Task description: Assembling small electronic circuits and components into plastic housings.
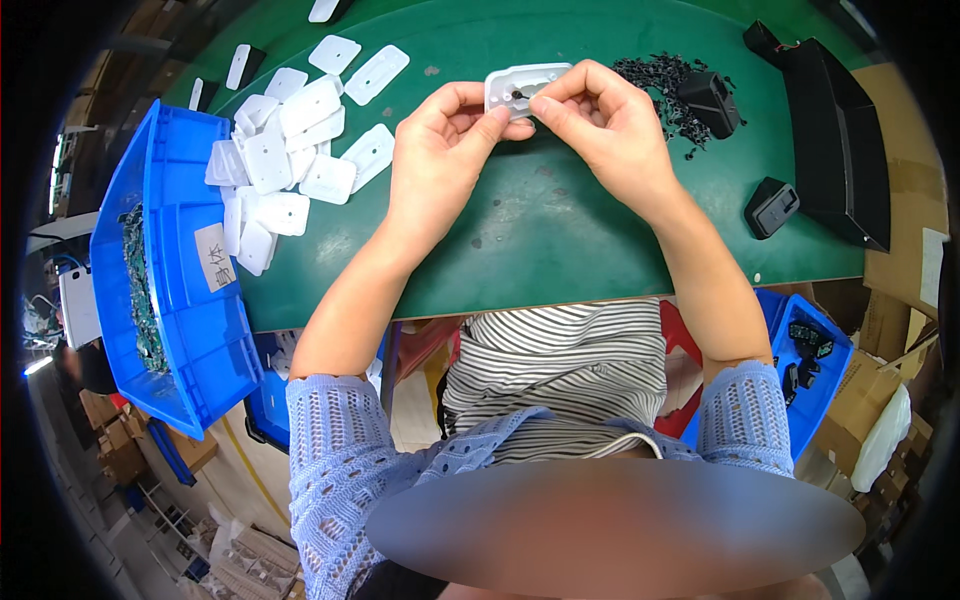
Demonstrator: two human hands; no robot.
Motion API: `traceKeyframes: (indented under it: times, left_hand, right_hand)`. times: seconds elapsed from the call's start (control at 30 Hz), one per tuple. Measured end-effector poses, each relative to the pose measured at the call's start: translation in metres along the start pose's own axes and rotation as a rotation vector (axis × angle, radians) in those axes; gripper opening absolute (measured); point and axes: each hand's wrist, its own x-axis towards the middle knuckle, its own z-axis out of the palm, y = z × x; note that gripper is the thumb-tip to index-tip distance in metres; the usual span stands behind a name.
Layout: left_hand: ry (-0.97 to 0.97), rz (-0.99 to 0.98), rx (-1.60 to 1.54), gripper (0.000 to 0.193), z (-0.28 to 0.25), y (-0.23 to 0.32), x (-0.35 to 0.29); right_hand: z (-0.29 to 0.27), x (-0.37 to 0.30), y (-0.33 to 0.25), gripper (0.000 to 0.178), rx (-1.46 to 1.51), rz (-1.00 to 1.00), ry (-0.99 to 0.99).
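My left hand (452,135) grips a white plastic cover (515,77) by its left end, above the green tabletop (560,230). The cover's hollow inner side faces up, with a small dark spot near its middle. My right hand (607,125) is closed in a pinch at the cover's right part. Between its thumb and forefinger is a small black part (522,96), reaching into the cover; its exact shape is partly hidden by the fingers. To the right of my right hand lies a heap of small black parts (665,85).
A pile of white covers (300,115) lies at the left. Beside it, a blue bin (190,290) holds green circuit boards. Black housings (710,103) and a long black box (830,140) stand at the right. Another blue bin (830,365) sits below the table's right edge.
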Motion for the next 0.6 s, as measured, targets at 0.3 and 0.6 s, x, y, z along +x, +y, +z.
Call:
traceKeyframes:
  times: [0.3, 0.6]
  left_hand:
    - [0.04, 0.234, 0.047, 0.013, 0.003, -0.011, 0.001]
    - [-0.027, 0.073, -0.062, 0.015, 0.001, 0.0, 0.0]
  right_hand:
    - [0.007, -0.003, 0.002, 0.016, -0.018, 0.038, 0.026]
    - [-0.004, 0.001, -0.007, 0.03, -0.245, -0.178, 0.063]
